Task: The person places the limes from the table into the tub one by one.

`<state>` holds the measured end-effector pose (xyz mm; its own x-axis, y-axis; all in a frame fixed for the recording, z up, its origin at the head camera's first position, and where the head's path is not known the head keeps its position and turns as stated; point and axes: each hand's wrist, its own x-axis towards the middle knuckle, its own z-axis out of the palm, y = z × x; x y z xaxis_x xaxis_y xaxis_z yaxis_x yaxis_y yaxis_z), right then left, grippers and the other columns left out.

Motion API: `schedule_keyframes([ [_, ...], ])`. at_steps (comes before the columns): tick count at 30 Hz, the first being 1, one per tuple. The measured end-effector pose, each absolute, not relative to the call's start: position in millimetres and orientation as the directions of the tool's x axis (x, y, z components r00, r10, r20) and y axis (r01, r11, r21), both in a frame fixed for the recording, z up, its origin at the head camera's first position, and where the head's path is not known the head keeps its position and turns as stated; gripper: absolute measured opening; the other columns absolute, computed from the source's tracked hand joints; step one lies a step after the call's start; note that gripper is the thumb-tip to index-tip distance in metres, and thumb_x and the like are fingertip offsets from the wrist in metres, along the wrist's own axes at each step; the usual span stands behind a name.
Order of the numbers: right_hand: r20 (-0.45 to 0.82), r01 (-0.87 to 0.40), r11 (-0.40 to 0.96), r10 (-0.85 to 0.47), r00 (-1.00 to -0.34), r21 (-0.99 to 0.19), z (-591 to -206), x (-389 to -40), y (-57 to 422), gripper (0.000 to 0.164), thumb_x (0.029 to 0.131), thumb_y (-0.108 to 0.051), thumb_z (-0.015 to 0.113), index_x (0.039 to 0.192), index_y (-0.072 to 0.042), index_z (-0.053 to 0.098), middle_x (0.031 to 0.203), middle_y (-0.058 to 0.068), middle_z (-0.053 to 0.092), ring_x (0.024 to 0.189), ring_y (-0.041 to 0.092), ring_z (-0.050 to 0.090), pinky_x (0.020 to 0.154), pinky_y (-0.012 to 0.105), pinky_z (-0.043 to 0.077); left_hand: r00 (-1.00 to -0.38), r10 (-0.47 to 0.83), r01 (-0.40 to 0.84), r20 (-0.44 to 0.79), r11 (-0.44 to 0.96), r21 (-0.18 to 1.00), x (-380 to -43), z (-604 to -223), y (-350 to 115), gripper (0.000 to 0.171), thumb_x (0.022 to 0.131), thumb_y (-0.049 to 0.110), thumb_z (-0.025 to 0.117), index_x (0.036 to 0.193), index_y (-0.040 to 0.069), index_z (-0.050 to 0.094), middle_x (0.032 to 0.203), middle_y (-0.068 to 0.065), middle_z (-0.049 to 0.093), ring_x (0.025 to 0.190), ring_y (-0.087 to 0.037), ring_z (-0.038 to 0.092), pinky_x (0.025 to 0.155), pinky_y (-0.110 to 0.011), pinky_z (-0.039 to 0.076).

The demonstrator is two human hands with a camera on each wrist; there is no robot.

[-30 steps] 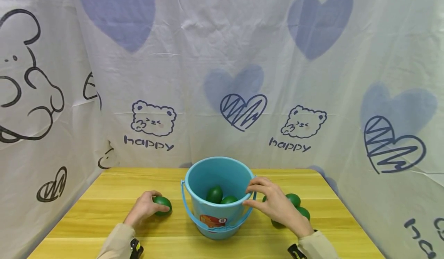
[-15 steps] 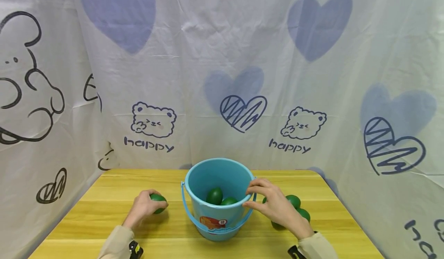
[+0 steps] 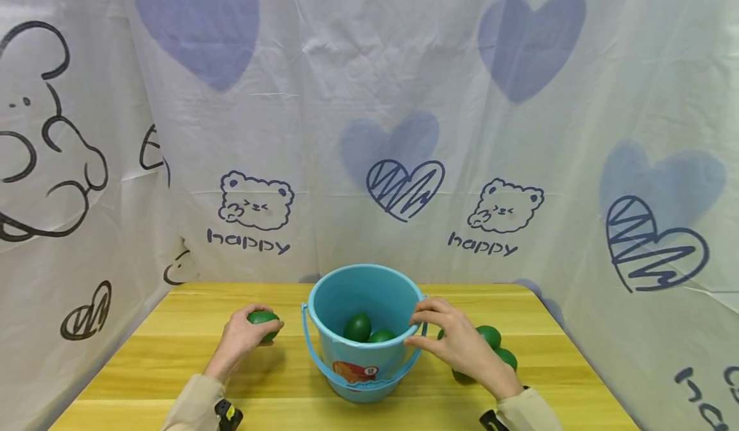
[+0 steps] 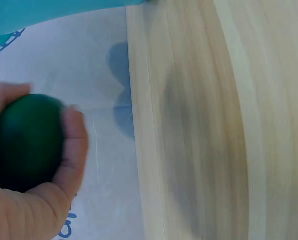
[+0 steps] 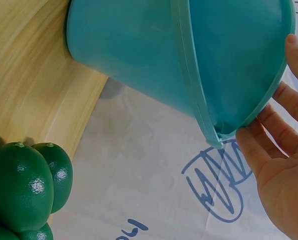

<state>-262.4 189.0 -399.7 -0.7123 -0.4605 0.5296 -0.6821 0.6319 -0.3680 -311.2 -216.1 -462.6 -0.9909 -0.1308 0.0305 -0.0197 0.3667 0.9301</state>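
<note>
In the head view my left hand (image 3: pixel 239 340) holds a smooth dark-green avocado (image 3: pixel 262 317) above the table, left of the bucket. Its thumb and fingers curve round the avocado's sides in the left wrist view. The light-blue bucket (image 3: pixel 364 352) stands upright at the centre, its handle hanging down in front. Inside it lie two visible avocados, one darker (image 3: pixel 358 327) and one lower down (image 3: pixel 382 336). My right hand (image 3: pixel 456 341) grips the bucket's right rim, thumb and fingertips on the edge.
Several more green avocados (image 3: pixel 489 336) sit on the wooden table (image 3: pixel 554 386) to the right, partly hidden behind my right hand. A white cloth (image 3: pixel 323 97) printed with hearts and bears hangs behind the table and along both sides.
My left hand has lifted the avocado off the table and raised it slightly. My right hand and the bucket stay in place.
</note>
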Motion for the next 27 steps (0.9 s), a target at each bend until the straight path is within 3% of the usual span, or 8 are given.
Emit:
schedule_keyframes([
  [5,0.528,-0.681,0.632,-0.460,-0.714,-0.369,-400.6,-261.8,189.0,0.026,0.083,-0.051,0.070,0.096,-0.029,0.071,0.115,-0.012,0.062,0.109,0.012,0.059,0.091,0.039,0.056,-0.993,-0.118,0.003,0.028,0.206,0.978,-310.1,-455.3,-212.2,0.054,0.089,0.033,0.073,0.129,0.002,0.055,0.128,-0.022,0.048,0.101,-0.028,0.059,0.078,-0.034,0.062],
  [9,0.529,-0.682,0.632,-0.461,-0.712,-0.367,-401.3,-261.6,189.4,0.024,0.083,-0.051,0.070,0.096,-0.031,0.070,0.115,-0.012,0.062,0.108,0.012,0.059,0.091,0.038,0.056,-0.996,-0.086,0.010,0.020,0.108,0.994,-307.9,-445.1,-208.6,0.054,0.092,0.024,0.069,0.138,0.003,0.049,0.136,-0.023,0.040,0.109,-0.030,0.054,0.085,-0.034,0.060],
  [13,0.536,-0.689,0.627,-0.464,-0.705,-0.364,-400.7,-261.7,189.0,0.025,0.083,-0.050,0.071,0.097,-0.029,0.071,0.115,-0.012,0.062,0.108,0.012,0.059,0.090,0.037,0.057,-0.995,-0.096,0.015,0.025,0.104,0.994,-306.6,-434.7,-204.9,0.054,0.092,0.018,0.066,0.140,0.003,0.045,0.138,-0.023,0.038,0.113,-0.031,0.053,0.091,-0.034,0.058],
  [17,0.540,-0.691,0.625,-0.464,-0.702,-0.362,-399.6,-261.9,188.9,0.026,0.083,-0.049,0.071,0.097,-0.026,0.071,0.114,-0.012,0.062,0.108,0.012,0.059,0.090,0.037,0.057,-0.991,-0.120,0.039,0.058,0.155,0.987,-306.0,-426.4,-199.5,0.055,0.093,0.027,0.067,0.137,0.003,0.044,0.136,-0.021,0.043,0.116,-0.032,0.051,0.089,-0.032,0.057],
  [21,0.537,-0.689,0.628,-0.464,-0.705,-0.362,-399.4,-261.9,189.8,0.030,0.083,-0.049,0.071,0.097,-0.022,0.073,0.115,-0.011,0.062,0.109,0.013,0.059,0.090,0.038,0.057,-0.989,-0.101,0.098,0.108,0.100,0.990,-306.5,-419.8,-189.2,0.054,0.095,0.029,0.065,0.137,0.004,0.042,0.137,-0.021,0.040,0.117,-0.034,0.050,0.089,-0.032,0.058],
  [24,0.537,-0.688,0.630,-0.464,-0.705,-0.359,-400.0,-262.1,190.1,0.029,0.083,-0.049,0.071,0.097,-0.024,0.072,0.115,-0.011,0.062,0.109,0.013,0.059,0.090,0.038,0.057,-0.988,-0.080,0.129,0.133,0.053,0.990,-305.8,-413.9,-182.1,0.051,0.096,0.024,0.065,0.138,0.006,0.042,0.140,-0.021,0.036,0.119,-0.036,0.049,0.091,-0.033,0.058],
  [27,0.539,-0.688,0.632,-0.463,-0.703,-0.355,-400.3,-262.5,190.4,0.027,0.083,-0.049,0.071,0.097,-0.027,0.071,0.115,-0.011,0.062,0.109,0.013,0.059,0.090,0.038,0.057,-0.984,-0.085,0.149,0.158,0.101,0.984,-303.1,-406.8,-178.2,0.051,0.094,0.023,0.067,0.138,0.011,0.045,0.140,-0.019,0.038,0.119,-0.035,0.048,0.091,-0.034,0.058],
])
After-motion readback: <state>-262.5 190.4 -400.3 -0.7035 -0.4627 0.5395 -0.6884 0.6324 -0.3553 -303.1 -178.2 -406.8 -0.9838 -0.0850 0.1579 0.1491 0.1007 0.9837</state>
